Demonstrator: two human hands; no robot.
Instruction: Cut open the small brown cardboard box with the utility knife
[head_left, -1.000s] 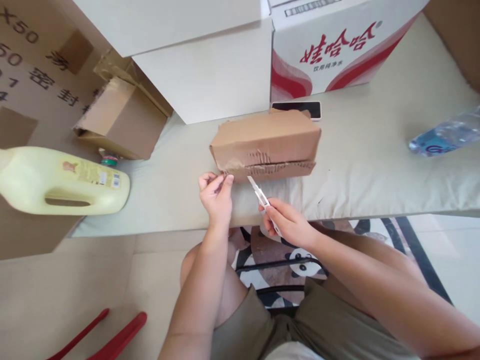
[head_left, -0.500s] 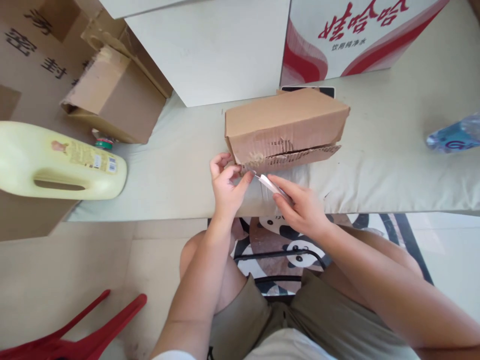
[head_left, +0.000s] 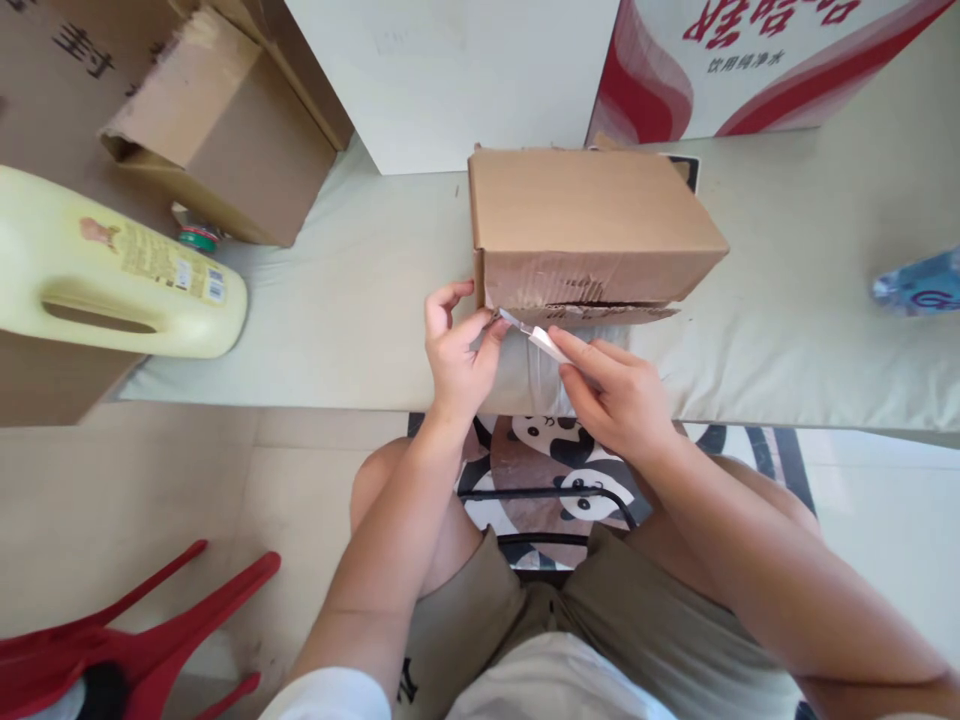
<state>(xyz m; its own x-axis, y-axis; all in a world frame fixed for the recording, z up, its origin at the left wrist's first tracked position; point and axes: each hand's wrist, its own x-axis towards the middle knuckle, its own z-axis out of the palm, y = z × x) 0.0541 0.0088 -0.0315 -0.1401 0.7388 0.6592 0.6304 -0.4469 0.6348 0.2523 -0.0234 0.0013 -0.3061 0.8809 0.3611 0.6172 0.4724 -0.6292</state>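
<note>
A closed brown cardboard box (head_left: 592, 215) lies on the pale cushioned surface (head_left: 360, 290). Its near side is torn along the seam. My right hand (head_left: 615, 395) grips a small white utility knife (head_left: 536, 335), with the blade tip at the box's lower left corner. Just left of that blade, my left hand (head_left: 454, 345) pinches at the same corner, thumb and fingers closed on the torn cardboard edge.
A yellow jug (head_left: 112, 285) lies on its side at the left beside an open brown carton (head_left: 217, 130). A white box (head_left: 450, 70) and a red-and-white carton (head_left: 750, 60) stand behind. A water bottle (head_left: 919, 285) lies far right. A red stool (head_left: 142, 640) is lower left.
My right hand has brought the knife left to the box's lower left corner. The left hand stays pinching there. The view has moved forward over the box.
</note>
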